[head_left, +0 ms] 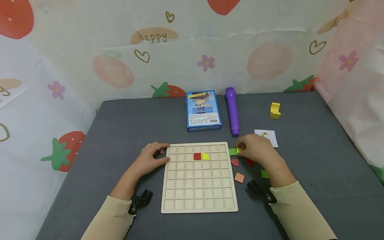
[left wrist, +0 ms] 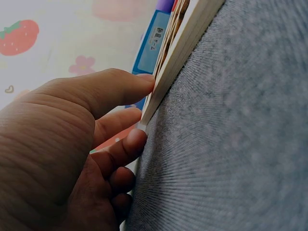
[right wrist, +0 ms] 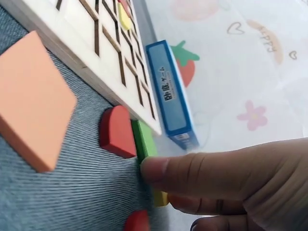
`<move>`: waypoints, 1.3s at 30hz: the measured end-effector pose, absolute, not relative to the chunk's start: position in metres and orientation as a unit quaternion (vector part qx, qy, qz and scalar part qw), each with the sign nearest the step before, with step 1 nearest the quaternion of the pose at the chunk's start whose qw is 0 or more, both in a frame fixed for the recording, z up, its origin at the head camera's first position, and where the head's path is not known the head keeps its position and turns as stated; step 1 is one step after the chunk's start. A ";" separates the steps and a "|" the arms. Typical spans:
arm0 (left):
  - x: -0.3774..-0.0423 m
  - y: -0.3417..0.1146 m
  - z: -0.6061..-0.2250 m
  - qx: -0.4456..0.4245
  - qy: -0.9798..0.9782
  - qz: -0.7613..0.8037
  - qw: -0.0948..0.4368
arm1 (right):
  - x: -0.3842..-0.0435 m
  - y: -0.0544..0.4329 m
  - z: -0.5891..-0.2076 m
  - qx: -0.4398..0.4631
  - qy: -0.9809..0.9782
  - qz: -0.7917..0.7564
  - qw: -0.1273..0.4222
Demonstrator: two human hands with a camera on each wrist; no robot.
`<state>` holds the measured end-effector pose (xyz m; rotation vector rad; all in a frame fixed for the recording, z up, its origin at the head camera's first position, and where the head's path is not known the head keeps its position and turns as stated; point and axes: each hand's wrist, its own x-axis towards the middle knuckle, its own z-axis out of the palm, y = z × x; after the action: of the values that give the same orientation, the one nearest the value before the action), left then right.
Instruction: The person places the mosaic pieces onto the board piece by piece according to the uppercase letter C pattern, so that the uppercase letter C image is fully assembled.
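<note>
A pale wooden grid board (head_left: 198,192) lies on the table, with a red square block (head_left: 197,156) and a yellow quarter-round block (head_left: 205,156) side by side in its cells. My left hand (head_left: 151,158) touches the board's upper left corner, thumb on the side edge and forefinger near the corner. At the upper right edge, my right hand (head_left: 260,149) pinches a small yellow block (right wrist: 161,198), partly hidden by the thumb. A green block (head_left: 232,152) touches that yellow one. Just below lie a red rounded block (head_left: 234,162) and another red piece (head_left: 249,162), partly under the hand.
An orange square block (head_left: 239,177) and a green block (head_left: 264,174) lie right of the board. Farther back are a blue box (head_left: 204,110), a purple microphone-shaped stick (head_left: 232,111), a yellow notched block (head_left: 275,110) and a white pattern card (head_left: 271,136).
</note>
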<state>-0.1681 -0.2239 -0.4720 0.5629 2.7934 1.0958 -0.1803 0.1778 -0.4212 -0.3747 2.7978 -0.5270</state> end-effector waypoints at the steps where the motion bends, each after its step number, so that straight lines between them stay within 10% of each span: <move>1: -0.168 -0.224 -0.472 0.184 0.914 0.359 0.044 | -0.180 0.178 -0.420 -0.128 0.966 -0.182 0.131; 27: -0.169 -0.225 -0.471 0.183 0.914 0.360 0.050 | -0.176 0.127 -0.389 -0.158 0.839 -0.505 0.125; 39: -0.168 -0.225 -0.473 0.178 0.917 0.353 0.048 | -0.162 0.076 -0.410 -0.214 0.878 -0.420 0.087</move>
<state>-0.1679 -0.2248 -0.4731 0.5438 2.7977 1.0757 -0.1625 0.0763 -0.4100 -0.6381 2.6141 -1.2494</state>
